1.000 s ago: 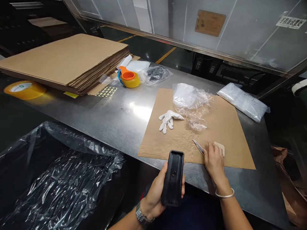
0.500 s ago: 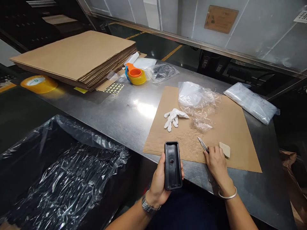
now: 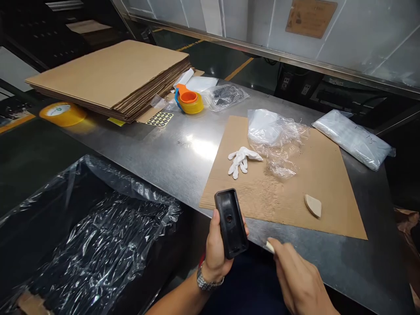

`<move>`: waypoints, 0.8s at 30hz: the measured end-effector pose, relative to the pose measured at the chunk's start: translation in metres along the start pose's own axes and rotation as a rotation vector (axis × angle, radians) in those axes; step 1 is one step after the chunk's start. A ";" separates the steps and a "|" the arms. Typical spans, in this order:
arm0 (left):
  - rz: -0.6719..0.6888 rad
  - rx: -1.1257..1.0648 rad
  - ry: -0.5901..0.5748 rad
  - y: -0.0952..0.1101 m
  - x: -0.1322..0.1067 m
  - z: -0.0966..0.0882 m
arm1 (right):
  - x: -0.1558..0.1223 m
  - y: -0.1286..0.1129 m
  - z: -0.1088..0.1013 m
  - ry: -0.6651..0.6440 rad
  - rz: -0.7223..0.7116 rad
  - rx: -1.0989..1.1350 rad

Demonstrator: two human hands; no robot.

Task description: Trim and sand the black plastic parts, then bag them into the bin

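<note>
My left hand (image 3: pixel 215 253) is closed around a black oblong plastic part (image 3: pixel 230 223), held upright over the near table edge with its hollow side facing me. My right hand (image 3: pixel 295 280) is closed just right of the part, and the pale tip of a thin tool (image 3: pixel 269 246) sticks out of its fingers toward the part's lower end. The hand hides the rest of the tool. Both hands are in front of a brown cardboard sheet (image 3: pixel 315 175) lying on the steel table (image 3: pixel 157 148).
On the cardboard sheet lie a white glove (image 3: pixel 242 158), crumpled clear plastic bags (image 3: pixel 274 135) and a beige wedge (image 3: pixel 313 205). A cardboard stack (image 3: pixel 111 74), tape rolls (image 3: pixel 189 103), a sticker sheet (image 3: pixel 159 118) and a filled bag (image 3: pixel 354 138) sit farther off. A plastic-lined bin (image 3: pixel 85 236) stands at left.
My right hand has lifted the thin metal tool off the cardboard sheet and drawn back toward the black part. The left hand has tilted the part slightly.
</note>
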State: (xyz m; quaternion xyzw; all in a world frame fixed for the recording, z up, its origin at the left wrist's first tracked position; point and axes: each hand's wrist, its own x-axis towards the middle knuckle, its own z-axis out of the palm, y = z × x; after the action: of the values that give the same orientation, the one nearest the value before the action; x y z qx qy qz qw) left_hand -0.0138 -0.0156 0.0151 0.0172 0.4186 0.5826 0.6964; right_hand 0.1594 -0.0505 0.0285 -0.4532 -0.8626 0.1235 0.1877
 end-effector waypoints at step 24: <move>0.206 0.043 -0.051 -0.003 -0.005 -0.005 | -0.006 -0.014 0.003 -0.045 -0.058 -0.176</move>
State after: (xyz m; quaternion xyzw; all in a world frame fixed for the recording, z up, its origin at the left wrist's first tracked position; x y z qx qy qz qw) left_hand -0.0142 -0.0232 0.0130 0.0899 0.4092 0.6412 0.6429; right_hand 0.1513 -0.0638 0.0302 -0.4397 -0.8870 0.0522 0.1311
